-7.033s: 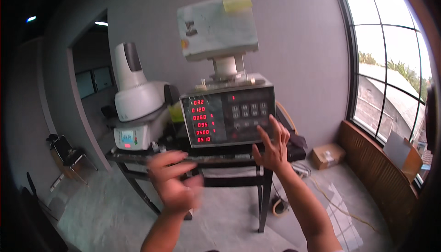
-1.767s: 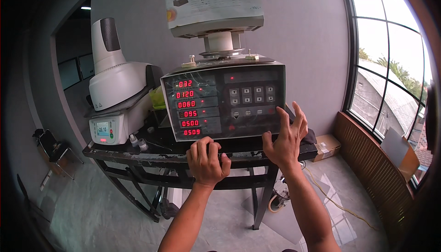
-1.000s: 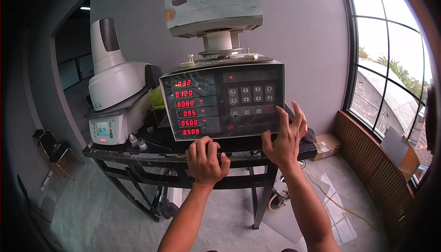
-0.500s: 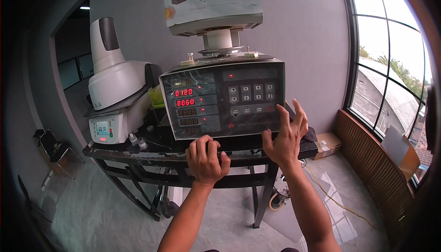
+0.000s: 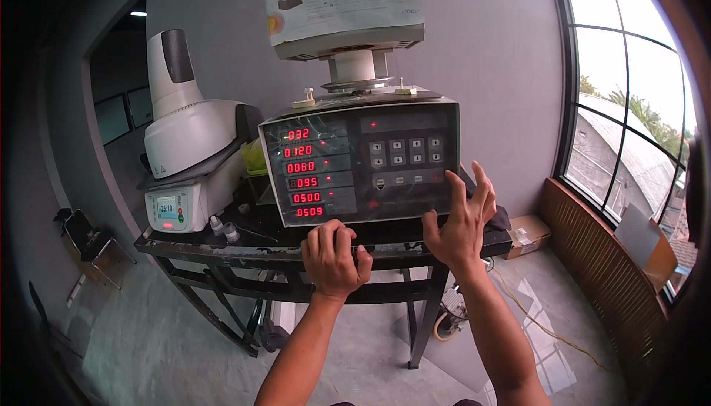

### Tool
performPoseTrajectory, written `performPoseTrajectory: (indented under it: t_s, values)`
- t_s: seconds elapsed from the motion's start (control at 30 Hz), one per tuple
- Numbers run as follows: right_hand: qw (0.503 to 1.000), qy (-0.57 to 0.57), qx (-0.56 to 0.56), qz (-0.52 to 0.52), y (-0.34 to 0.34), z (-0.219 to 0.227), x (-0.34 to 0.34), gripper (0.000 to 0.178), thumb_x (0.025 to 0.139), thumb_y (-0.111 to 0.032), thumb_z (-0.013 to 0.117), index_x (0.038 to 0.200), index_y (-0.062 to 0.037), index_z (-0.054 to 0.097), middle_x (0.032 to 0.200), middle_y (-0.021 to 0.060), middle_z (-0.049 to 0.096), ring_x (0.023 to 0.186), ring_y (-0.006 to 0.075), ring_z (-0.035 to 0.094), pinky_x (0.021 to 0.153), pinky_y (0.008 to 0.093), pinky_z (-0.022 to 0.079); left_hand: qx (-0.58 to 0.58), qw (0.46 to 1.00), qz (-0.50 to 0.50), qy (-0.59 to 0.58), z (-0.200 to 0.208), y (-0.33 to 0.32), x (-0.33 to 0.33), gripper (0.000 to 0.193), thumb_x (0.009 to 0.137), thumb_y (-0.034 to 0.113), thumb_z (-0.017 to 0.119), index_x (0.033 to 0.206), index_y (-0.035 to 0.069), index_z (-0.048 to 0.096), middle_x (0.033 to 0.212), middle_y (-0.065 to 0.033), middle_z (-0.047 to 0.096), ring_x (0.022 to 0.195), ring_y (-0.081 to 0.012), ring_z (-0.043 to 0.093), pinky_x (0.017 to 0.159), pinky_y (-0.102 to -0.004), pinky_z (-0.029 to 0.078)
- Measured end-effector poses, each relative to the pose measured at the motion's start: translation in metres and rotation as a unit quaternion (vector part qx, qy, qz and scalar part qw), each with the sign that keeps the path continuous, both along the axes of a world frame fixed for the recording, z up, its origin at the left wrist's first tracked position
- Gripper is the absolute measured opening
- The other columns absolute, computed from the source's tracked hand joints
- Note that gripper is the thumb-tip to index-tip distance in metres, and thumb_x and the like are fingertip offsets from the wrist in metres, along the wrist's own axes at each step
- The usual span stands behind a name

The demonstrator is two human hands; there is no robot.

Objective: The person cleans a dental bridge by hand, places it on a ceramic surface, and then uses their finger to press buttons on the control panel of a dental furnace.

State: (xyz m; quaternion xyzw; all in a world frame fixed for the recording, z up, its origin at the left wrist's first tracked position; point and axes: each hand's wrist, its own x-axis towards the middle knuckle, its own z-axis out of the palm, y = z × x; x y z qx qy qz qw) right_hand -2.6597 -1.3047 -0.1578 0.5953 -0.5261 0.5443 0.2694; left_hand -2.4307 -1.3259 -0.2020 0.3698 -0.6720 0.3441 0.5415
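Note:
A boxy tabletop furnace [image 5: 348, 161] with a dark control panel faces me, its raised upper housing [image 5: 348, 39] above. Red digit displays [image 5: 304, 181] glow in a column at the panel's left; small arrow buttons [image 5: 406, 150] fill its right side. My left hand [image 5: 335, 261] is curled over the front edge of the black table [image 5: 222, 247], just below the panel. With fingers spread, my right hand [image 5: 463, 221] is at the panel's lower right corner, its index fingertip at the panel's edge. Whether that fingertip presses anything, I cannot tell.
Left of the furnace stands a white rounded machine [image 5: 189, 139] with a small screen. Small bottles [image 5: 224, 228] sit before it on the table. A cardboard box [image 5: 527, 235] lies on the floor at right, near a yellow cable [image 5: 552, 328] and the large window [image 5: 629, 58].
More rows of the red display now show lit digits, including the top and lower ones. Both hands stay in nearly the same place.

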Motion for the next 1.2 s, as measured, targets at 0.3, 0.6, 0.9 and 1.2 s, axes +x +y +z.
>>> performPoseTrajectory:
  t_s: [0.3,0.6,0.9,1.2]
  values:
    - [1.000,-0.003,0.004,0.000,0.0016,0.0030,0.0006,0.073,0.074,-0.016,0.071,0.144,-0.0060,0.055,0.161,0.0314,0.031,0.151,0.0505,0.028,0.122,0.0626,0.021,0.003,1.000,-0.005,0.001,0.0019,-0.0011,-0.0010,0.026,0.087,0.035,0.055,0.087,0.009,0.060,0.102,-0.0094,0.060,0.094,-0.0295,0.056,0.083,-0.0440,0.042]
    - [1.000,-0.006,0.007,0.002,0.0017,0.0019,0.0007,0.073,0.074,-0.016,0.072,0.144,-0.0050,0.054,0.161,0.0314,0.032,0.151,0.0504,0.028,0.122,0.0626,0.020,0.005,1.000,-0.001,0.000,0.0011,-0.0002,-0.0012,0.026,0.086,0.035,0.056,0.087,0.009,0.060,0.102,-0.0094,0.061,0.093,-0.0294,0.056,0.082,-0.0440,0.042]
    - [1.000,-0.008,0.011,0.003,0.0022,0.0014,0.0021,0.073,0.075,-0.016,0.072,0.145,-0.0055,0.054,0.161,0.0312,0.031,0.152,0.0497,0.027,0.123,0.0625,0.020,0.003,1.000,0.000,-0.001,0.0007,-0.0002,0.0005,0.025,0.086,0.034,0.055,0.086,0.009,0.060,0.102,-0.0094,0.061,0.093,-0.0292,0.056,0.082,-0.0441,0.042]
    - [1.000,-0.008,0.007,0.004,0.0014,0.0012,0.0015,0.073,0.074,-0.017,0.071,0.145,-0.0063,0.054,0.162,0.0304,0.031,0.152,0.0493,0.027,0.122,0.0628,0.020,0.005,1.000,0.000,-0.002,0.0011,-0.0003,0.0000,0.025,0.086,0.034,0.056,0.087,0.009,0.060,0.102,-0.0097,0.060,0.093,-0.0296,0.056,0.082,-0.0441,0.042]
